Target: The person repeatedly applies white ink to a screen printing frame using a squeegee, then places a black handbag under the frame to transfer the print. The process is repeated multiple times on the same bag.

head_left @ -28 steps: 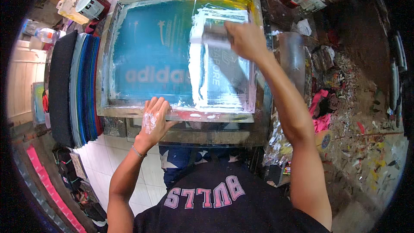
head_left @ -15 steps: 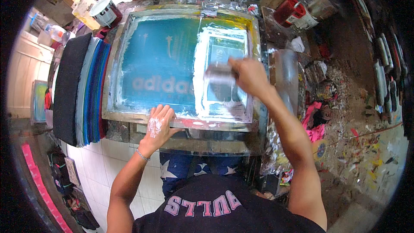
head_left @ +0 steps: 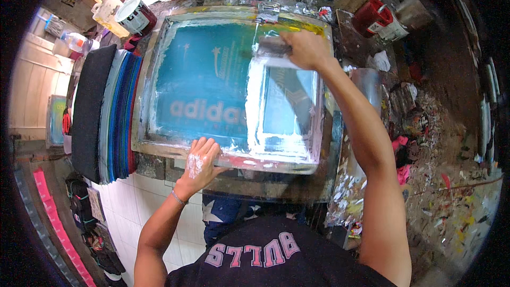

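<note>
A screen printing frame (head_left: 234, 160) with teal mesh (head_left: 204, 77) lies on the bench before me. My left hand (head_left: 198, 166), smeared with white, grips its near rim, fingers over the top. My right hand (head_left: 307, 49) is closed around a squeegee (head_left: 273, 48) near the far right end of the mesh; motion blurs the squeegee. White ink (head_left: 255, 109) borders a paler rectangular window (head_left: 289, 103) in the right part of the screen. A hinge clamp (head_left: 268, 13) sits at the frame's far edge.
Left of the frame stands a stack of dark and blue fabric (head_left: 95, 117). A white ink tub (head_left: 134, 15) stands at the far left, a red container (head_left: 372, 17) at the far right. Beside the frame on the right is a clear cylinder (head_left: 366, 87), near an ink-spattered surface.
My right hand has pushed the squeegee away from me, from mid-window to the screen's far end. My left hand stays on the near rim. The whole view has shifted slightly.
</note>
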The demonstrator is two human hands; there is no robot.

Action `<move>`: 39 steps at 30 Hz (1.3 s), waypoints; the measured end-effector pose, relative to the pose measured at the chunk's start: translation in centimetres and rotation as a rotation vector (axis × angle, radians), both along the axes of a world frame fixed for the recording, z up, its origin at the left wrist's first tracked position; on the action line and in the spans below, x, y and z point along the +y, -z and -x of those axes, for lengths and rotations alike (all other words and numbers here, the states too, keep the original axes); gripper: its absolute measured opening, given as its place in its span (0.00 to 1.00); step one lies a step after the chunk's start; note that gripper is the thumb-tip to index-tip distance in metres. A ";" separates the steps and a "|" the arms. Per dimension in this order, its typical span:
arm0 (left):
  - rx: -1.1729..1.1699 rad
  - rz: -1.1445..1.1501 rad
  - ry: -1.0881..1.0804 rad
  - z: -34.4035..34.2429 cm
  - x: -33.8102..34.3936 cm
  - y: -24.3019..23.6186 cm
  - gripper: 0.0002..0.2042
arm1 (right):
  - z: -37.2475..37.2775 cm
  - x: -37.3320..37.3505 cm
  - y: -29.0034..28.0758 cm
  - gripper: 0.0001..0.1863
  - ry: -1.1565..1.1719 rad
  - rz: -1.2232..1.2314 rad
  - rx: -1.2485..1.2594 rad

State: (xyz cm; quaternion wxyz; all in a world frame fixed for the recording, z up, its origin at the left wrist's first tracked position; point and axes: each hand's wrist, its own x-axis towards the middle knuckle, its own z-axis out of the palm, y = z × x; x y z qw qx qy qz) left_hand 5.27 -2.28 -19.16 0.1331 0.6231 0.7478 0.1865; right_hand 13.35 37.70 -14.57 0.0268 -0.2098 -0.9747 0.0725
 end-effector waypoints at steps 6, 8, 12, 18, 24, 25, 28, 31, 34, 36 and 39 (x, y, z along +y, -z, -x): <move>-0.007 -0.035 -0.016 -0.2 -0.2 0.1 0.26 | -6.7 -9.9 0.4 0.12 -0.365 0.021 -0.028; -0.001 -0.071 -0.019 -0.2 -0.3 0.3 0.26 | -9.4 -12.3 0.4 0.12 -0.393 0.033 0.012; 0.004 -0.139 -0.013 -0.2 -0.4 0.9 0.26 | -12.8 -15.6 -0.8 0.14 -0.289 0.029 0.031; 0.028 -0.177 -0.019 -0.2 -0.6 1.6 0.26 | -13.6 -17.7 -1.7 0.11 -0.016 -0.003 0.121; 0.029 -0.173 -0.019 -0.2 -0.5 1.5 0.26 | -13.9 -17.9 -0.9 0.11 0.015 -0.006 0.125; 0.032 -0.198 -0.015 -0.3 -0.5 1.5 0.26 | -14.1 -17.8 -0.9 0.11 0.035 -0.026 0.179; 0.030 -0.204 -0.015 -0.2 -0.4 1.4 0.26 | -14.3 -17.7 -1.1 0.10 0.004 -0.019 0.080; 0.029 -0.222 -0.017 -0.2 -0.4 1.4 0.26 | -14.1 -17.5 -1.1 0.11 0.007 -0.009 0.082; 0.022 -0.217 -0.025 -0.3 -0.5 1.4 0.26 | -14.1 -17.4 -0.9 0.10 -0.017 -0.010 0.107; 0.006 -0.181 -0.032 -0.3 -0.5 1.3 0.27 | -14.1 -17.1 -1.1 0.10 -0.039 -0.002 0.037; 0.003 -0.139 -0.034 -0.2 -0.4 1.3 0.27 | -13.3 -15.2 -1.8 0.11 -0.043 0.055 0.020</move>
